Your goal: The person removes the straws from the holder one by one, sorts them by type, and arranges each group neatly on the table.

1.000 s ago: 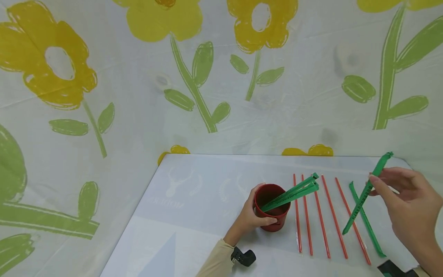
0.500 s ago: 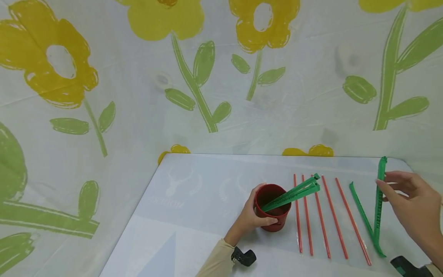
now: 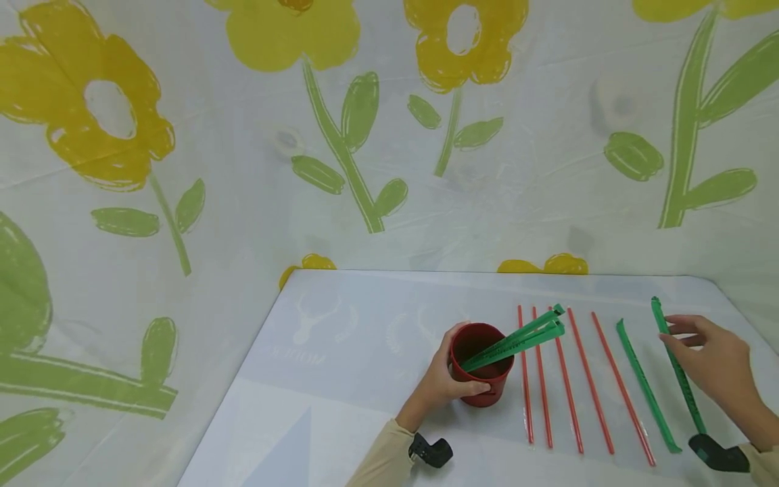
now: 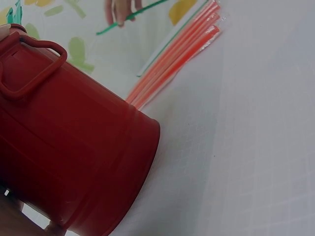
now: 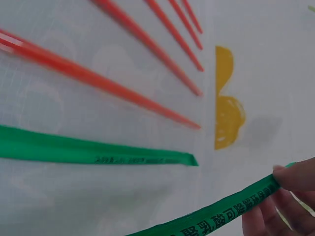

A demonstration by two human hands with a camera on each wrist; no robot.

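Note:
My left hand (image 3: pixel 447 375) grips a red cup (image 3: pixel 487 389) with a wire-like handle (image 4: pixel 54 69). Several green-wrapped straws (image 3: pixel 517 343) lean out of its mouth toward the right. At the table's right side, my right hand (image 3: pixel 715 358) pinches another green-wrapped straw (image 3: pixel 679 370) between thumb and fingers near its far end; dark printed characters show on this wrapper in the right wrist view. Just left of it, apart, a similar green straw (image 3: pixel 648 385) lies on the table. Whether the pinched straw touches the tabletop I cannot tell.
Several red straws (image 3: pixel 590 379) in clear wrappers lie side by side between the cup and the green straws. The white table (image 3: pixel 292 406) ends at a back edge before a flower-printed curtain (image 3: pixel 517 203). Each wrist wears a black device (image 3: pixel 432 452).
My right hand has swung the green straw from crossing over the lying one to its right, nearly parallel to it, and has lowered. The left hand keeps holding the cup in place.

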